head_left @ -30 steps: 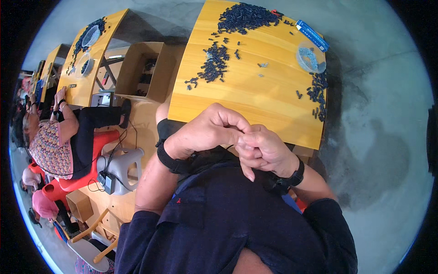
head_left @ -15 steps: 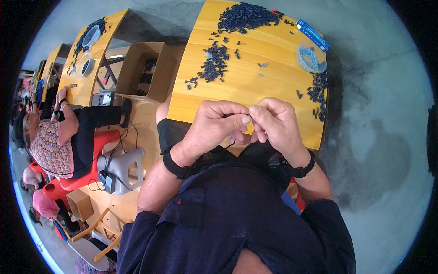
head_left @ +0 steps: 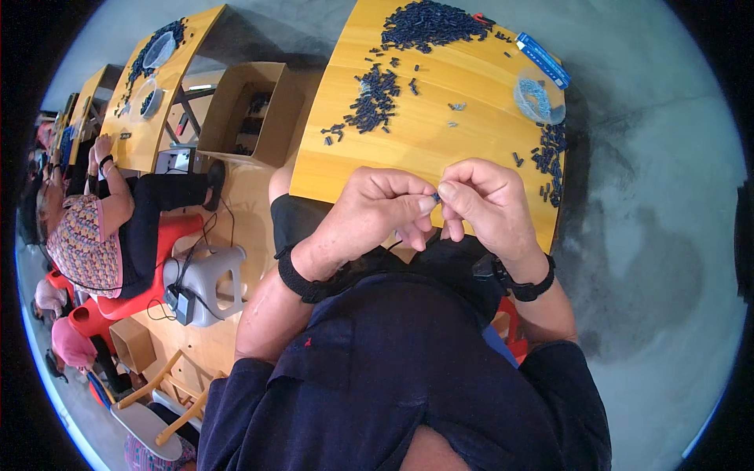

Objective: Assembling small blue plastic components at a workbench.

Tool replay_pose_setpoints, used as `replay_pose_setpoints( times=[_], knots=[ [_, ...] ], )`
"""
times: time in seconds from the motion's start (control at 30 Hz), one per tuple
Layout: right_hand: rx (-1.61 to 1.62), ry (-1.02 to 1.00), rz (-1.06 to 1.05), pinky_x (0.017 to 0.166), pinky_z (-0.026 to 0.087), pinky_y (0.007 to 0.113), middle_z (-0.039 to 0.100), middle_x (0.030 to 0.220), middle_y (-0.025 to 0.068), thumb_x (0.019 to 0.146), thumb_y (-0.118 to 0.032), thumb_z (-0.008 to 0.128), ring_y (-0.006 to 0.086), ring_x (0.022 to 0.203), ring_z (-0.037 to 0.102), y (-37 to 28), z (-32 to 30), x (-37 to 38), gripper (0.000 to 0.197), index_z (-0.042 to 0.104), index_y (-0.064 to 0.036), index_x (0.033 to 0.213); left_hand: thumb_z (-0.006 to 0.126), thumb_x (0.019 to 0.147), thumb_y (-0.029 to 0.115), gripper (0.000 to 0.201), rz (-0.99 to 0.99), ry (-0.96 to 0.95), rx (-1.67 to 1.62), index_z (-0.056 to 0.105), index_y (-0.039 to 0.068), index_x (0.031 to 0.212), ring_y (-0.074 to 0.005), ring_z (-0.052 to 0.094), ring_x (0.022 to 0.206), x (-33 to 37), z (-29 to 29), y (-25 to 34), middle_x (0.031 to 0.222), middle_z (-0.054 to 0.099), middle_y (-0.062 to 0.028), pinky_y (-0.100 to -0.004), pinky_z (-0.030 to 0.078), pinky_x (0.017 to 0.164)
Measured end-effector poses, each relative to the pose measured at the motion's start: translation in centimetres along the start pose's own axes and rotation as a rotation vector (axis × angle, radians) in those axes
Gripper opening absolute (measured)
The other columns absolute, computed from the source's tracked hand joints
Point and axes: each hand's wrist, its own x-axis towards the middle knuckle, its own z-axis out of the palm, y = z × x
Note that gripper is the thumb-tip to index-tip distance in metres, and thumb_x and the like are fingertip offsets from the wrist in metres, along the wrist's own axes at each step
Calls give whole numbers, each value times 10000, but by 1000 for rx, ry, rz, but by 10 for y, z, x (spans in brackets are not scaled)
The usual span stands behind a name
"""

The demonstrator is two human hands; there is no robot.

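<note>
Yellow wooden table [head_left: 455, 78] set on a smooth grey floor [head_left: 652, 235]; dark short pieces are laid out on it in three lots. Largest lot, a heaped pile [head_left: 428, 25], is placed at the far edge; a looser pile [head_left: 375, 102] is spread nearer, toward the left side; a third scatter [head_left: 551, 153] is strung along the right edge.

Also listed: one clear round tub [head_left: 558, 115], in which pale blue bits [head_left: 536, 96] are held; one long blue-and-white carton [head_left: 543, 60], laid aslant just beyond the tub; a few pale scraps [head_left: 457, 106] near the middle.

Hands, two, bare (a black band is worn at each wrist), raised before the near edge. By the left hand [head_left: 369, 212], one small dark piece [head_left: 437, 197] is pinched narrowly between thumb and forefinger tips. By the right hand [head_left: 487, 204], thumb and forefinger are brought close against the same piece; whether it is gripped there or merely touched cannot be told, the fingertips being partly hidden.

At left, an open cardboard box [head_left: 279, 118] is stood beside the table.
</note>
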Motion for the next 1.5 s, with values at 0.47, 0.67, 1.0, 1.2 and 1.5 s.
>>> replay_pose_setpoints(
  times=[0.47,0.67,1.0,1.2,1.5],
  knots=[
    [46,-74,-16,435,399,186,572,605,21,928,-125,547,54,466,520,2,1,10,171,599,29,873,585,874,28,159,84,-48,-115,614,-33,1017,-147,657,634,-4,-7,-6,788,670,-100,-258,567,599],
    [-16,-76,-17,441,403,186,553,593,3,936,-134,535,47,464,512,3,2,13,169,585,19,884,601,856,18,166,37,11,-144,612,-42,1010,-135,651,612,-2,-7,-5,772,668,-100,-246,563,579],
    [-88,-102,-19,456,411,177,565,619,-14,922,-133,554,35,489,524,-2,8,14,154,595,7,872,636,857,76,126,26,115,-13,645,-32,922,-100,630,578,-3,-8,-3,729,653,-61,-195,468,483],
    [-121,-128,-15,456,418,181,574,629,-9,906,-108,569,39,495,538,-3,4,16,131,607,6,855,615,877,83,120,39,89,77,643,-29,912,-111,642,594,-1,-13,-3,726,649,-59,-197,479,495],
    [-125,-160,-27,455,435,195,590,635,18,883,-72,593,67,498,567,-15,-6,20,113,612,13,812,591,897,94,144,62,76,103,628,-21,975,-118,656,649,2,1,2,773,664,-69,-233,551,600]
  ],
)
